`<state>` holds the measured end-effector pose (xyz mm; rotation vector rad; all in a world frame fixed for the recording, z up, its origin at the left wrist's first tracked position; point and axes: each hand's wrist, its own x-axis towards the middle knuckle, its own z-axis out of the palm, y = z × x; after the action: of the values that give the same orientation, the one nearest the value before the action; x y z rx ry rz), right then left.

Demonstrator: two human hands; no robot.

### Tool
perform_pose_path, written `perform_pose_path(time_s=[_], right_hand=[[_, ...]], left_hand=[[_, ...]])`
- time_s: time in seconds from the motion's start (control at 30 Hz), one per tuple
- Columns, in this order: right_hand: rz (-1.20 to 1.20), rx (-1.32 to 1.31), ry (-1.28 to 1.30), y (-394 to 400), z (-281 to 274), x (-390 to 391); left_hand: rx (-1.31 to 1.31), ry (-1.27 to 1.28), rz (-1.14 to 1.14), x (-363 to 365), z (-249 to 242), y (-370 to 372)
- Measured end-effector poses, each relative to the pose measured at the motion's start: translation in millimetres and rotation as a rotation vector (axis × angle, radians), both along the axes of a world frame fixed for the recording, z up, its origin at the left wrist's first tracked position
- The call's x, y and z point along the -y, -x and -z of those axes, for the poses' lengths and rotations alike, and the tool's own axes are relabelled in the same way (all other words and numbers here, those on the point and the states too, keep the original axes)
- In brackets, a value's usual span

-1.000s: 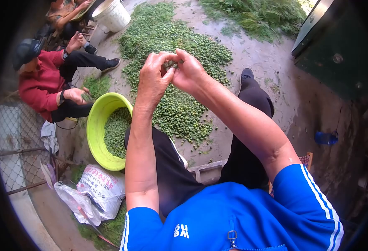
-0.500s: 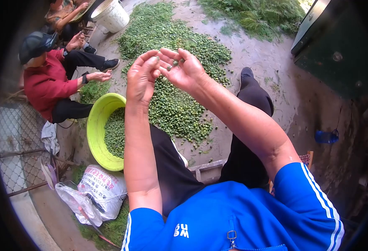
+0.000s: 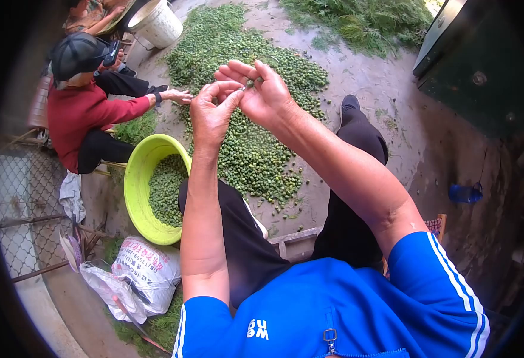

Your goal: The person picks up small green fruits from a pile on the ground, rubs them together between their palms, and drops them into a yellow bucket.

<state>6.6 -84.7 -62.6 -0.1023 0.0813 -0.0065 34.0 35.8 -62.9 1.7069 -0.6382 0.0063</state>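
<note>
My right hand (image 3: pixel 266 98) is turned palm up and cupped, with a few small green seed cones (image 3: pixel 250 84) by its fingers. Thumb and forefinger of my left hand (image 3: pixel 211 114) pinch together at the edge of that palm, on what looks like one small green cone (image 3: pixel 242 89). Both hands are above a large pile of green cones (image 3: pixel 253 158) spread over the floor. A yellow-green basin (image 3: pixel 135 206), tilted and partly filled with the same cones, stands left of my knee.
A co-worker in a red top (image 3: pixel 71 122) sits at left, one arm reaching over the pile. Another person (image 3: pixel 89 21) sits behind, near a white bucket (image 3: pixel 156 24). Leafy green branches (image 3: pixel 369 24) lie at the back. A white sack (image 3: pixel 146 271) is at lower left.
My left hand has moved slightly right, its thumb and forefinger now pinched at my right palm. The co-worker in red has leaned forward and stretched an arm toward the pile.
</note>
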Motion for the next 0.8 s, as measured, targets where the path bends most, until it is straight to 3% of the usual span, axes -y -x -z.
perform_pose_path(time_s=[0.07, 0.13, 0.23, 0.3, 0.37, 0.57, 0.67, 0.8], right_hand=[[0.013, -0.002, 0.001, -1.5, 0.1, 1.6], [0.029, -0.004, 0.001, -2.0, 1.0, 2.9], [0.003, -0.022, 0.013, -0.7, 1.3, 5.2], [0.007, -0.015, 0.035, -0.2, 2.3, 4.0], [-0.006, 0.000, 0.018, -1.3, 3.6, 3.0], [-0.041, 0.026, 0.064, -0.4, 5.4, 2.4], [-0.001, -0.029, 0.064, 1.5, -0.5, 4.5], [-0.013, -0.041, 0.088, -0.2, 4.1, 5.4]], left_hand=[[-0.018, -0.023, 0.015, -3.9, -3.1, -0.7], [-0.639, 0.441, 0.213, -9.1, -22.0, 4.7], [-0.648, 0.394, 0.213, -7.3, -27.1, 7.1], [-0.593, 0.357, 0.212, -4.8, -12.8, 2.6], [0.047, -0.038, 0.034, 4.3, -0.5, 2.7], [0.197, -0.150, -0.112, 13.5, -5.7, 10.2], [-0.448, 0.340, 0.135, 3.3, -17.7, 9.0], [-0.672, 0.468, 0.315, -0.1, -31.5, 12.5]])
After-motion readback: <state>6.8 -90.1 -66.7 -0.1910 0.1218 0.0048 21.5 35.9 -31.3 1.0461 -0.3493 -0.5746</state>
